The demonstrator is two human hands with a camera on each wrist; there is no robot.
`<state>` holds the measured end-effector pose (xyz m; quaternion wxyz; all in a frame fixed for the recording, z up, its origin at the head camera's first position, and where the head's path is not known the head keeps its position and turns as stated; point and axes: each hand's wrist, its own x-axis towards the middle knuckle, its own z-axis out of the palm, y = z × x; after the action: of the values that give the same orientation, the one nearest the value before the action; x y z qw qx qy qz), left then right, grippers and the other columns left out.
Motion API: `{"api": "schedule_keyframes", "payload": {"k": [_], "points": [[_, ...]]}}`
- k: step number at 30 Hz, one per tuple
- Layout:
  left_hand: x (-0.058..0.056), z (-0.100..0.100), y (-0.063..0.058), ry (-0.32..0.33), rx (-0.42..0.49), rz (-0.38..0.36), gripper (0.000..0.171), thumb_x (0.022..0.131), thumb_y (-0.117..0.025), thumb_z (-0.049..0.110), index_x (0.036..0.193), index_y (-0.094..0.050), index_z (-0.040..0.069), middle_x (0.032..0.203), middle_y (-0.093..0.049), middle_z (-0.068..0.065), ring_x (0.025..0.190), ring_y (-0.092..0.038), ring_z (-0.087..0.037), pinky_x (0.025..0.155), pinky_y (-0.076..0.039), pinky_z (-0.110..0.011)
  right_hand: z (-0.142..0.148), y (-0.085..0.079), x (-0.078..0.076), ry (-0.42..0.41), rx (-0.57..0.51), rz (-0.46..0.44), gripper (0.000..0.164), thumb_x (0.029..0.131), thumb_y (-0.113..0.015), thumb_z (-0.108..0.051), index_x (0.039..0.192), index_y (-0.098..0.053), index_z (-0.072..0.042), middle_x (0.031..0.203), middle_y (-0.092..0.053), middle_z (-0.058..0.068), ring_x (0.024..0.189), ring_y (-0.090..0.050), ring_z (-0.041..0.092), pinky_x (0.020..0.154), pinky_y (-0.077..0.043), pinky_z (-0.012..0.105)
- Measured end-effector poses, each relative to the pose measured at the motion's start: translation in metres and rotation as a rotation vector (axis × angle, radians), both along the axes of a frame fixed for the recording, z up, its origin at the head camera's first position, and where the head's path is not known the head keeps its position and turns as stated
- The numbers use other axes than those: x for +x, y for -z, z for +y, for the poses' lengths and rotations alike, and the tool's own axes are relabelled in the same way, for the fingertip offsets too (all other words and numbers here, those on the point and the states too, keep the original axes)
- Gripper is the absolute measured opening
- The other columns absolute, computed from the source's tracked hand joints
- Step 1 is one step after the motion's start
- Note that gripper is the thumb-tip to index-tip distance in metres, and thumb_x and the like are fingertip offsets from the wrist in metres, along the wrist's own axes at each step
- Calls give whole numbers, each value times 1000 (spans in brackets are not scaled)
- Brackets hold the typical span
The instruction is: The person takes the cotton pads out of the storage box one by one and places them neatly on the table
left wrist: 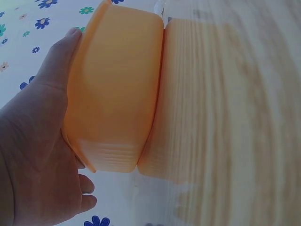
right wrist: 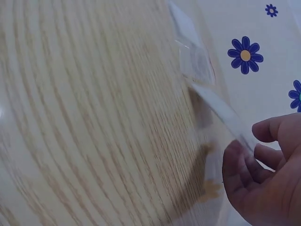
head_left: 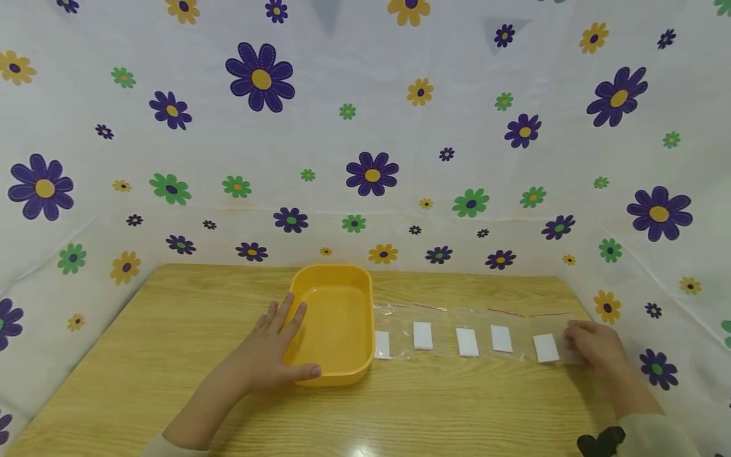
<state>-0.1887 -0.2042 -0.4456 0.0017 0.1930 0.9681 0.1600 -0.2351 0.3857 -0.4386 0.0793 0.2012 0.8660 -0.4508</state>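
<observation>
A yellow plastic tub [head_left: 331, 379] stands upright on the table. My left hand [head_left: 264, 352] rests spread on its left rim, its thumb along the near rim; the left wrist view shows the tub's outer wall [left wrist: 117, 75] beside the hand. To the right of the tub is a row of several clear zip bags, each with a white rectangular piece in it. At the row's right end, my right hand [head_left: 596, 343] pinches the right edge of the last zip bag [head_left: 562, 327]. In the right wrist view this bag [right wrist: 221, 110] is tilted up from the table.
The wood-grain table [head_left: 171, 330] lies under everything. A white cloth with printed flowers [head_left: 320, 139] hangs behind and at both sides. The leftmost bag [head_left: 394, 320] lies right against the tub, and the neighbouring bags sit close together.
</observation>
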Motion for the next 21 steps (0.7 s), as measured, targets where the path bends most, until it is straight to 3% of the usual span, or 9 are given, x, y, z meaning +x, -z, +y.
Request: {"api": "schedule_keyframes", "payload": {"k": [4,7,11,15,21], "points": [[0,-4,-1,-2,12,-2,116,79,-54,82,161,-15,9,167,2,-20,149,-3,-53,118,-12,-66,-8,-4,-1,-82,169,28,65,102,-45,-33,149,-31,10,144,-39,37,119,-49,47,101,-45,58],[-3,-9,1,-1,7,9,116,80,-55,81,161,-14,10,167,1,-20,148,-2,-54,117,-12,-68,-21,-7,-1,-108,205,89,64,103,-46,-34,150,-33,7,146,-37,36,126,-44,51,102,-42,61],[-6,-17,1,-8,22,13,110,83,-59,75,161,-13,13,167,3,-19,148,0,-54,115,-11,-72,-53,-10,4,-138,114,199,62,104,-46,-38,152,-36,0,150,-38,29,132,-41,47,104,-42,59],[-7,-21,-8,-13,72,22,100,89,-61,64,162,-13,16,168,1,-16,149,-1,-53,113,-8,-74,-93,-17,13,-149,-2,287,61,103,-49,-43,151,-41,-7,149,-43,21,134,-42,39,105,-43,52],[-6,-5,-34,1,38,161,96,90,-51,72,162,-15,20,168,-11,-8,152,-7,-45,118,-12,-67,-147,-27,20,-178,-11,469,51,103,-54,-37,145,-50,-9,140,-54,15,130,-48,32,104,-45,48]]}}
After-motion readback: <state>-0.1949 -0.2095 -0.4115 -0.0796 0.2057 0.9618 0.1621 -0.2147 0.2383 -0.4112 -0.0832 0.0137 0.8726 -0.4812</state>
